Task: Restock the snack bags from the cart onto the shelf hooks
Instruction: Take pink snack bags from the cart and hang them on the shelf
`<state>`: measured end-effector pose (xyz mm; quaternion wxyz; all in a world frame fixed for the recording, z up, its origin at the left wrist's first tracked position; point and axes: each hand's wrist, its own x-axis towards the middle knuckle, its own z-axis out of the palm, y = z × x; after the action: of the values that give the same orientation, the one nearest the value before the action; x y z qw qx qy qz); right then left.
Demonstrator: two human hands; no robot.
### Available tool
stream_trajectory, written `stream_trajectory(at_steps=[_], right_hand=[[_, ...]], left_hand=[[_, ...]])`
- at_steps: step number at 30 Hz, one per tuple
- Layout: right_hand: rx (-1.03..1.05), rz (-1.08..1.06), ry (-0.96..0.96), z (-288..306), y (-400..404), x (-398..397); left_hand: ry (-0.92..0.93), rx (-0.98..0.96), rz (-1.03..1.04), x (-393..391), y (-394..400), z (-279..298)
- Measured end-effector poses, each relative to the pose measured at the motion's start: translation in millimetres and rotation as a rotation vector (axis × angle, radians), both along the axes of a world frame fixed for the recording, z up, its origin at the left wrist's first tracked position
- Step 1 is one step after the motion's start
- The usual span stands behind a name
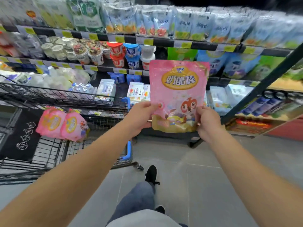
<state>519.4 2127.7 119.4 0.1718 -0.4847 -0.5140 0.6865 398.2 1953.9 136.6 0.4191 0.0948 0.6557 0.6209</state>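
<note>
I hold a pink snack bag [177,89] with a cartoon squirrel upright in front of the shelves. My left hand [139,115] pinches its lower left edge, thumb on the front. My right hand [207,122] grips its lower right corner. Two more pink snack bags [63,124] lie side by side in the black wire cart [49,97] at the left. Behind the held bag, the shelf unit [164,42] carries rows of blue, green and pale bags; any hooks are hidden by the stock.
Yogurt cups [114,53] and milk packs fill the middle and lower shelves. A black slanted frame post [262,84] crosses at the right. The cart's blue corner [127,101] sits close to my left hand. Grey tiled floor and my shoes [150,174] lie below.
</note>
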Motion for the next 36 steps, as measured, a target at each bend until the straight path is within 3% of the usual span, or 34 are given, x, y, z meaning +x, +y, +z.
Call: stream_trajectory(at_steps=[5, 9, 14, 23, 29, 36], right_hand=[[0.014, -0.034, -0.082, -15, 54, -21], [0.127, 0.079, -0.269, -35, 99, -54], [0.154, 0.166, -0.371, -58, 133, -97], [0.221, 0.186, -0.454, -96, 188, -155], [0.44, 0.366, -0.541, -115, 243, -192], [0.562, 0.454, -0.548, -131, 305, -239]], left_hand=[[0.145, -0.112, -0.069, -31, 55, -36], [0.144, -0.19, -0.068, -78, 101, -58], [0.16, -0.283, -0.058, -126, 137, -87], [0.073, -0.352, 0.07, -179, 196, -134], [-0.022, -0.384, 0.177, -210, 242, -150], [0.072, -0.425, 0.234, -252, 295, -173]])
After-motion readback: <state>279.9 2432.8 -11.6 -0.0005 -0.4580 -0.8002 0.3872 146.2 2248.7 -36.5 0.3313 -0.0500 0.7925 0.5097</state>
